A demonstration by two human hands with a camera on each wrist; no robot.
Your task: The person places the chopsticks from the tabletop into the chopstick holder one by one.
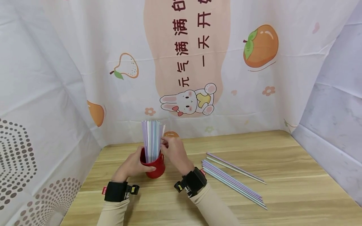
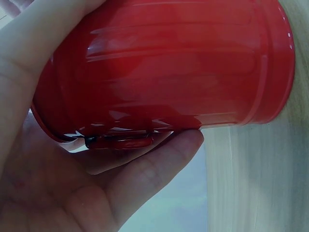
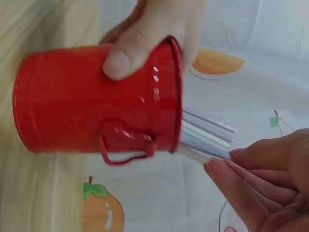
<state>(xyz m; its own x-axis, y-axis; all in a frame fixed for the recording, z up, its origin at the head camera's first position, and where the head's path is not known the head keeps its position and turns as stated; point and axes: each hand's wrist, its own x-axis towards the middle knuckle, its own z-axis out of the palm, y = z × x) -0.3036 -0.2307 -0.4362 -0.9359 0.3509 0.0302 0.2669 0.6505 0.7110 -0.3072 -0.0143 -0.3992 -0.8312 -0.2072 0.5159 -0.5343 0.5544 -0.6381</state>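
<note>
A small red bucket with a side handle stands on the table, and my left hand grips it near the rim. In the left wrist view, fingers and thumb lie on either side of the bucket's wall. A bunch of thin pastel pencils, purple, blue and white, stands upright in it. My right hand is at the bunch's right side. In the right wrist view its thumb and fingertips pinch a whitish pencil just above the rim; the pencils' lower ends are hidden inside.
Several more pastel pencils lie slanted on the wooden table, to the right of my right arm. Behind them are a purple pencil and a pale one. A printed white cloth hangs along the table's back edge.
</note>
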